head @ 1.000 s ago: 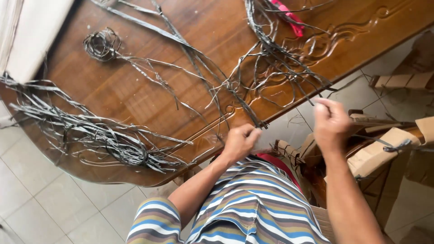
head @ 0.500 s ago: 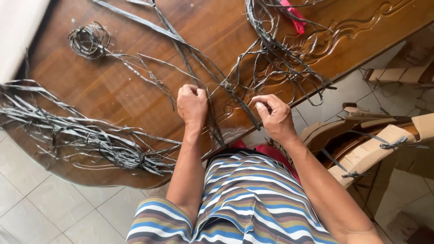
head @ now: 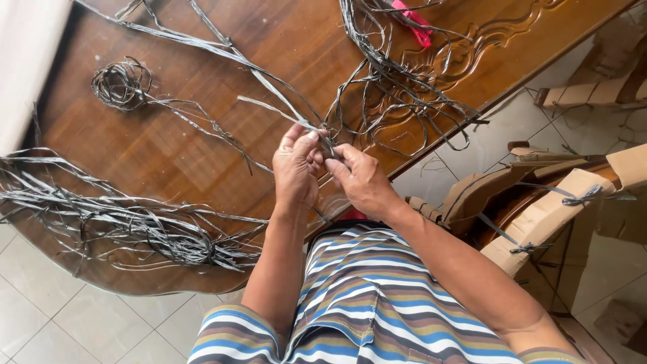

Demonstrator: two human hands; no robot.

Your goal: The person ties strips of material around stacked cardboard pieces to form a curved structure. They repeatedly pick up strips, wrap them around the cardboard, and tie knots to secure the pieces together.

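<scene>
Both hands, left hand [head: 294,168] and right hand [head: 357,178], pinch one grey strip [head: 280,108] above the wooden table [head: 202,135], apparently mid-twist; finishing it calls for a firm pinch.

Head camera, steep downward, close over wooden table [head: 202,155].

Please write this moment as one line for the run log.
left hand: pinches grey strips | right hand: pinches same strips | below: wooden table

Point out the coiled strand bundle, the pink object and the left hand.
Coil [head: 121,82]: head view, middle of the small round wound bundle on the table.
Pink object [head: 412,23]: head view, its mid-length, near the table's far edge.
Left hand [head: 296,168]: head view, back of the hand, fingers pinching grey strands.
</scene>
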